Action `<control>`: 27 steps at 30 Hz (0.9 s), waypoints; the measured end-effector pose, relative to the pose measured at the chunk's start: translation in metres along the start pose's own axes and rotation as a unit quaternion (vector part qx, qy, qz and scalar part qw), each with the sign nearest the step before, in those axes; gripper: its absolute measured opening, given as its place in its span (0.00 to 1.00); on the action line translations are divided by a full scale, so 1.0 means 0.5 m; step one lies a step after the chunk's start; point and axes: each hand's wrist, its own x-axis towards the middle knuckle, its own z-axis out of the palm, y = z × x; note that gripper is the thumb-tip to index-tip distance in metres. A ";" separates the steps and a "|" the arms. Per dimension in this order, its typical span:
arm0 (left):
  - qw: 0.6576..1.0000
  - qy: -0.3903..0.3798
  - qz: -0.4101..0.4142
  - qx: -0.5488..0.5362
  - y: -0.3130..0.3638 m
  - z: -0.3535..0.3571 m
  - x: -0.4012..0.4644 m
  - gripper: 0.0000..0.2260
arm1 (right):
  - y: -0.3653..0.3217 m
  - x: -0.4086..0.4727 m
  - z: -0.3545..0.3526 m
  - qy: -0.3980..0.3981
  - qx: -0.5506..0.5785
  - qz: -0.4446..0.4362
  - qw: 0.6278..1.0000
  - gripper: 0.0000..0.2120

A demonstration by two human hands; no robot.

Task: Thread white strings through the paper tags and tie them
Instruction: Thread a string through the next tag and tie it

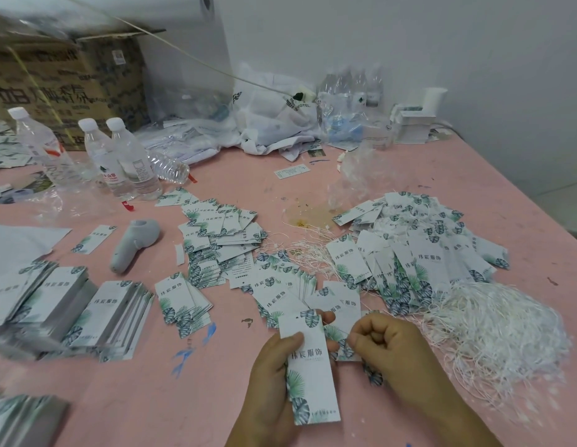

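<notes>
My left hand (274,372) grips a long white paper tag (311,379) with green leaf print, thumb on its face, held upright over the pink table (171,398). Just right of the tag, my right hand (384,340) has its fingers curled, pinching at something thin that I cannot make out. A tangled heap of white strings (496,330) lies to the right. Loose tags (222,233) are scattered ahead, and a pile of tags with strings on them (419,246) lies at the right.
Neat stacks of tags (110,314) stand at the left. A grey handheld device (135,243) lies beside them. Water bottles (119,156), a cardboard box (64,82), plastic bags (274,117) and a white wall fill the back. The table's right edge drops off.
</notes>
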 end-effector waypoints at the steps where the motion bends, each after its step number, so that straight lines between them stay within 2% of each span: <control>1: 1.000 0.006 0.006 -0.001 0.000 -0.001 0.001 0.18 | 0.000 0.003 -0.007 -0.006 0.006 0.005 1.000 0.08; 6: 0.999 0.029 0.036 0.001 0.006 0.002 -0.001 0.20 | 0.008 0.013 -0.043 -0.020 0.116 0.062 0.991 0.05; 9: 0.998 0.042 0.042 -0.017 0.004 0.004 -0.003 0.21 | 0.022 0.017 -0.055 -0.016 0.229 0.089 0.969 0.08; 11: 0.998 0.048 0.041 -0.028 0.004 0.004 -0.003 0.19 | 0.027 0.020 -0.063 -0.028 0.324 0.102 0.940 0.09; 13: 0.997 0.058 0.039 -0.027 0.004 0.004 -0.002 0.19 | 0.030 0.022 -0.070 -0.039 0.411 0.104 0.905 0.16; 16: 0.996 0.078 0.035 -0.026 0.005 0.003 0.000 0.21 | 0.026 0.021 -0.073 -0.060 0.501 0.094 0.858 0.21; 19: 0.995 0.097 0.021 -0.019 0.003 -0.001 0.000 0.22 | 0.015 0.016 -0.073 -0.082 0.544 0.076 0.832 0.20; 23: 0.993 0.114 0.017 -0.016 0.001 -0.002 0.001 0.21 | 0.020 0.014 -0.084 -0.164 0.600 0.055 0.781 0.10; 26: 0.993 0.116 0.022 -0.001 -0.002 0.003 0.003 0.19 | 0.024 0.012 -0.079 -0.197 0.646 0.044 0.736 0.14; 27: 0.993 0.117 0.024 0.006 -0.003 0.004 0.003 0.18 | 0.019 0.012 -0.072 -0.193 0.647 0.033 0.737 0.13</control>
